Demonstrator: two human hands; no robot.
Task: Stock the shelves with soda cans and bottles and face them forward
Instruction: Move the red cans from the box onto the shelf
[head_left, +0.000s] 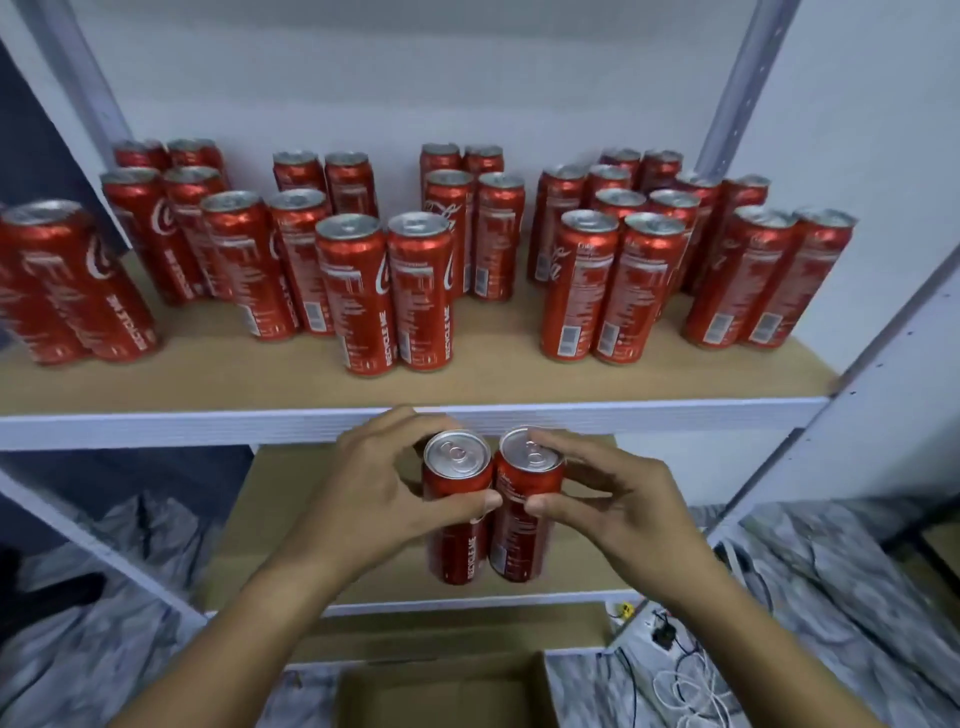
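Shelving: the white metal rack (415, 421) fills your view, with brown boards on its levels.
Upper shelf (483, 382): from 9 to 3 o'clock it carries many red soda cans (358, 291), upright in pairs and small clusters, most labels turned sideways.
Lower shelf (291, 519): at the centre, below the upper board, it carries the two cans you are holding.
Box: an open cardboard box (441, 691) sits at 6 o'clock, between your forearms.
Cables: white cords (685, 691) lie on the floor at 5 o'clock.
Left hand (384, 493): your fingers are curled around the left can (457, 514), thumb pressed on its front.
Right hand (608, 499): your fingers wrap the right can (524, 519), with one fingertip over its lid.
Held cans: upright, touching side by side.
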